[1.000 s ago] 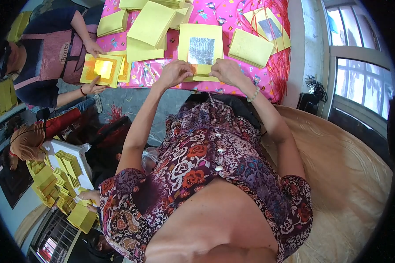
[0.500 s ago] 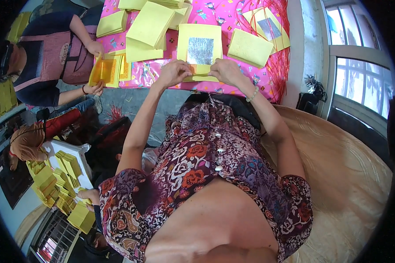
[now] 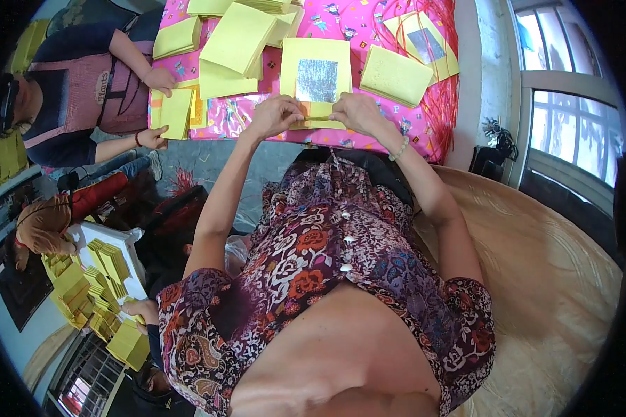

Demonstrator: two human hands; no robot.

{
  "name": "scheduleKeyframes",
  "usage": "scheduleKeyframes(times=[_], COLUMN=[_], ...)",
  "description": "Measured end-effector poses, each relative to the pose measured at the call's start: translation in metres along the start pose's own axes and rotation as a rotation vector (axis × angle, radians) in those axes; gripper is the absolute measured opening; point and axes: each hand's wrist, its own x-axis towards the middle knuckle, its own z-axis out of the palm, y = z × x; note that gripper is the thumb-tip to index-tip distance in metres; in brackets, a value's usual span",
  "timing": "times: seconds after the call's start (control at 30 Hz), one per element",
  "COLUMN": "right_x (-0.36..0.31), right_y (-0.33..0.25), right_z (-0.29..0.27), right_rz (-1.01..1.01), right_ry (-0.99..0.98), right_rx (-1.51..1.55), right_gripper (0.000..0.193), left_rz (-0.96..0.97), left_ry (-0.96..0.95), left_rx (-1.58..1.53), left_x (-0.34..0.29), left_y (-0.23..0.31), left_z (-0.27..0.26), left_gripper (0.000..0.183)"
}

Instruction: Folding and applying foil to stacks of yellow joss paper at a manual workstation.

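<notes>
Pinching, with the left hand [image 3: 277,115], the near left part of a rectangular sheet of yellow paper [image 3: 316,55] bearing a square silver foil patch [image 3: 318,80], with thumb and fingertips drawn together. Gripping the near right part of that same sheet with the right hand [image 3: 355,112], likewise with bent fingers closed in on the paper (and with a bracelet of pale round beads [image 3: 400,148] about the wrist). Has most of the sheet lying flat beyond both hands, on a glossy pink tablecloth [image 3: 421,135] printed with small cartoon figures. Shows a narrow orange strip [image 3: 317,109] between the two hands, just below the foil, with a yellow fold along the near edge (cannot tell how many layers).

Has a slanting yellow paper stack [image 3: 396,75] just right of the sheet, near the right hand, and larger overlapping yellow paper piles [image 3: 236,38] beyond the left hand. Includes loose shiny red strands [image 3: 452,90] at the far right, and, at the left, a co-worker in a pinkish apron [image 3: 73,94] with both hands at another yellow paper bundle [image 3: 177,115].
</notes>
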Motion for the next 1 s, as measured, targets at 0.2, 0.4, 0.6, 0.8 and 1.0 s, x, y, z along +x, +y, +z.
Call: scheduleKeyframes(times=[0.2, 0.4, 0.6, 0.8, 1.0], right_x=[0.003, -0.001, -0.009, -0.020, -0.012], right_y=[0.002, 0.003, -0.001, -0.013, 0.003], right_z=[0.001, 0.002, -0.017, -0.037, -0.010], right_rz=[-0.004, -0.067, -0.091, -0.140, -0.044], right_ry=[-0.004, 0.112, 0.144, 0.066, 0.367], right_rx=[-0.020, -0.033, 0.137, 0.293, 0.211], right_gripper=[0.026, 0.023, 0.022, 0.030, 0.036], left_rz=[0.009, 0.177, 0.195, 0.217, 0.036], left_ry=[0.000, 0.139, 0.166, 0.297, 0.382], left_rx=[0.006, 0.006, 0.109, 0.075, -0.082], left_x=[0.001, -0.008, -0.001, 0.016, 0.027], left_y=[-0.005, -0.005, -0.027, -0.049, -0.023], left_z=[0.001, -0.006, -0.015, -0.014, -0.021], left_gripper=[0.012, 0.024, 0.073, 0.052, 0.037])
